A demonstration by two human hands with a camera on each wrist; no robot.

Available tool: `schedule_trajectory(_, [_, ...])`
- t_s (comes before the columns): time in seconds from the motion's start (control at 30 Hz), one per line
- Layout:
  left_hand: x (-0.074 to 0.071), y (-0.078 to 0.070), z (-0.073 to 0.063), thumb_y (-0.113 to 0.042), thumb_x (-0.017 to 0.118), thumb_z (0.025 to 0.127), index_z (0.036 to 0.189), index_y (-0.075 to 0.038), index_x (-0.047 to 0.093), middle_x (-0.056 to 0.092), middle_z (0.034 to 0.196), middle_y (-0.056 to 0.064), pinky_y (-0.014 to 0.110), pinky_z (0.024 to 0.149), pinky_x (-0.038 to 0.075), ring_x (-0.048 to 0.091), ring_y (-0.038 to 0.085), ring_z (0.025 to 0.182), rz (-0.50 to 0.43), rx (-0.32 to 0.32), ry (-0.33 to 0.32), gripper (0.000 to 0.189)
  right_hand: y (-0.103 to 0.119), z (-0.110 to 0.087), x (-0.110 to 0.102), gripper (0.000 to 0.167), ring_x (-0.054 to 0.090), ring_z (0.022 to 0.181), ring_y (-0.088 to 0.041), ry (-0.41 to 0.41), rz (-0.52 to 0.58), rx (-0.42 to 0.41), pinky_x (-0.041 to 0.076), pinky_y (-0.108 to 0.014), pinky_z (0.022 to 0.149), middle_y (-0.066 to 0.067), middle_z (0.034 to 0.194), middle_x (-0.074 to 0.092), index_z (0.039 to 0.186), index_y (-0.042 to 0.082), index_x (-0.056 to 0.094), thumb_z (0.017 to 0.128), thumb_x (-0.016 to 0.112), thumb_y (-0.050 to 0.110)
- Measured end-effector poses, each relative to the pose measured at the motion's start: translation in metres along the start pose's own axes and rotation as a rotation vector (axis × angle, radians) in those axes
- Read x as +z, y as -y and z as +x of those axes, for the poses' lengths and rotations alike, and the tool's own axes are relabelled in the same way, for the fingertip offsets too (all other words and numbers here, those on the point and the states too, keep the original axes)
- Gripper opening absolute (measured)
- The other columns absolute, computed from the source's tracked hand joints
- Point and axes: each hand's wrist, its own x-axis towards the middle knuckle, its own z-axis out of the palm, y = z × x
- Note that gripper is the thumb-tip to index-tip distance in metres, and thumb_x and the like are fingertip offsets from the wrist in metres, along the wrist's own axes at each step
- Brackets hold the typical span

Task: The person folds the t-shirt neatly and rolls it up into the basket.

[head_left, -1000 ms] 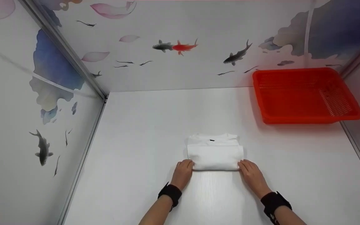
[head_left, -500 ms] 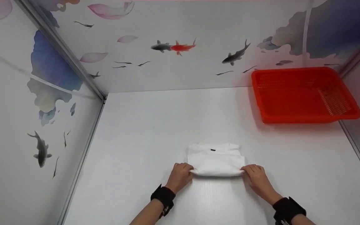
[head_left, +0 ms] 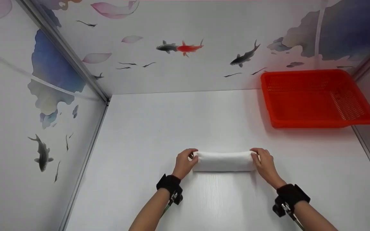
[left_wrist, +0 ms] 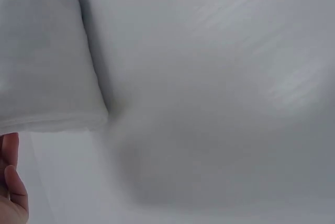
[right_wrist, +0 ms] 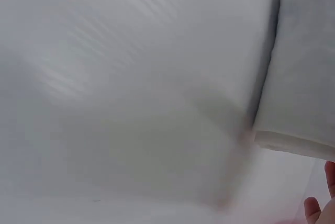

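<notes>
A white shirt [head_left: 224, 162], folded into a narrow band, lies crosswise on the white table in the head view. My left hand [head_left: 185, 163] pinches its far left corner between thumb and fingers. At the opposite end my right hand [head_left: 266, 165] grips the far right corner the same way. The collar and dark neck label are hidden inside the fold. In the left wrist view, fingers [left_wrist: 15, 185] show at the end of the folded shirt [left_wrist: 47, 56]. The right wrist view has the shirt's other end [right_wrist: 303, 77], with fingertips [right_wrist: 312, 206] just below it.
A red plastic basket [head_left: 320, 124] with perforated sides stands at the back right of the table [head_left: 159, 128], against the wall. Walls printed with fish and petals rise at the back [head_left: 217, 73], left and right. Both wrists wear black straps with small cameras.
My hands have moved from the shirt's near corners to its far corners, carrying the near edge away from me. The shirt is now a narrower band, and its collar and label are covered.
</notes>
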Motion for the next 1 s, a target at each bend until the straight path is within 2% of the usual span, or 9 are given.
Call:
schedule_trajectory(0.1, [0.005, 0.003, 0.014, -0.001, 0.062, 0.09, 0.112, 0.007, 0.066, 0.063, 0.087, 0.011, 0.029, 0.068, 0.048, 0.06, 0.023, 0.076, 0.015, -0.049, -0.013, 0.024, -0.005, 0.015, 0.005, 0.018, 0.052, 0.083, -0.036, 0.019, -0.003, 0.066, 0.038, -0.051, 0.075, -0.02, 0.087, 0.059, 0.108, -0.013, 0.06, 0.095, 0.053, -0.001])
schedule_trajectory(0.23, [0.013, 0.007, 0.027, -0.013, 0.062, 0.095, 0.123, 0.01, 0.059, 0.062, 0.097, 0.014, 0.032, 0.071, 0.049, 0.059, 0.023, 0.079, 0.014, -0.185, 0.015, 0.036, -0.009, 0.029, 0.011, 0.023, 0.053, 0.093, -0.042, 0.08, -0.026, 0.165, 0.037, -0.059, 0.081, -0.024, 0.093, 0.06, 0.112, -0.013, 0.059, 0.099, 0.05, 0.003])
schedule_trajectory(0.3, [0.018, 0.009, 0.031, -0.019, 0.063, 0.096, 0.13, 0.011, 0.053, 0.061, 0.104, 0.017, 0.037, 0.077, 0.05, 0.059, 0.026, 0.085, 0.013, -0.238, 0.03, 0.046, -0.011, 0.035, 0.013, 0.025, 0.052, 0.098, -0.045, 0.107, -0.047, 0.207, 0.036, -0.061, 0.083, -0.027, 0.1, 0.06, 0.113, -0.012, 0.058, 0.1, 0.047, 0.005])
schedule_trajectory(0.37, [0.023, 0.012, 0.033, -0.023, 0.064, 0.095, 0.135, 0.013, 0.047, 0.059, 0.11, 0.021, 0.043, 0.084, 0.049, 0.06, 0.031, 0.094, 0.02, -0.265, 0.04, 0.056, -0.013, 0.04, 0.016, 0.025, 0.052, 0.101, -0.046, 0.122, -0.076, 0.239, 0.036, -0.061, 0.085, -0.029, 0.106, 0.061, 0.113, -0.012, 0.058, 0.101, 0.046, 0.007])
schedule_trajectory(0.47, [0.032, 0.016, 0.032, -0.024, 0.065, 0.095, 0.137, 0.014, 0.042, 0.055, 0.119, 0.027, 0.048, 0.095, 0.045, 0.056, 0.039, 0.109, 0.055, -0.272, 0.051, 0.061, -0.015, 0.044, 0.021, 0.026, 0.052, 0.103, -0.047, 0.127, -0.126, 0.27, 0.037, -0.061, 0.084, -0.03, 0.109, 0.06, 0.111, -0.012, 0.058, 0.101, 0.045, 0.008])
schedule_trajectory(0.57, [0.04, 0.019, 0.028, -0.022, 0.064, 0.095, 0.136, 0.014, 0.043, 0.053, 0.123, 0.029, 0.05, 0.098, 0.043, 0.053, 0.043, 0.114, 0.094, -0.271, 0.05, 0.059, -0.016, 0.043, 0.026, 0.026, 0.053, 0.101, -0.047, 0.13, -0.181, 0.288, 0.04, -0.061, 0.082, -0.03, 0.107, 0.06, 0.109, -0.012, 0.058, 0.101, 0.046, 0.009])
schedule_trajectory(0.8, [0.046, 0.018, 0.025, -0.021, 0.064, 0.095, 0.132, 0.015, 0.046, 0.053, 0.115, 0.027, 0.05, 0.094, 0.045, 0.054, 0.042, 0.109, 0.105, -0.267, 0.001, 0.054, -0.015, 0.038, 0.027, 0.029, 0.052, 0.103, -0.049, 0.137, -0.223, 0.331, 0.04, -0.061, 0.082, -0.032, 0.108, 0.058, 0.111, -0.013, 0.057, 0.103, 0.043, 0.011])
schedule_trajectory(0.9, [0.044, 0.017, 0.026, -0.023, 0.064, 0.095, 0.13, 0.014, 0.048, 0.054, 0.11, 0.025, 0.049, 0.09, 0.047, 0.056, 0.041, 0.104, 0.125, -0.283, -0.014, 0.054, -0.013, 0.035, 0.023, 0.034, 0.053, 0.104, -0.051, 0.094, -0.222, 0.374, 0.042, -0.063, 0.083, -0.034, 0.11, 0.058, 0.114, -0.014, 0.056, 0.103, 0.044, 0.015])
schedule_trajectory(1.0, [0.043, 0.015, 0.026, -0.028, 0.064, 0.095, 0.125, 0.014, 0.052, 0.057, 0.107, 0.024, 0.046, 0.087, 0.049, 0.059, 0.04, 0.099, 0.182, -0.323, -0.044, 0.052, -0.01, 0.029, 0.021, 0.041, 0.054, 0.103, -0.051, 0.053, -0.213, 0.447, 0.044, -0.063, 0.082, -0.035, 0.112, 0.057, 0.117, -0.015, 0.055, 0.104, 0.044, 0.021])
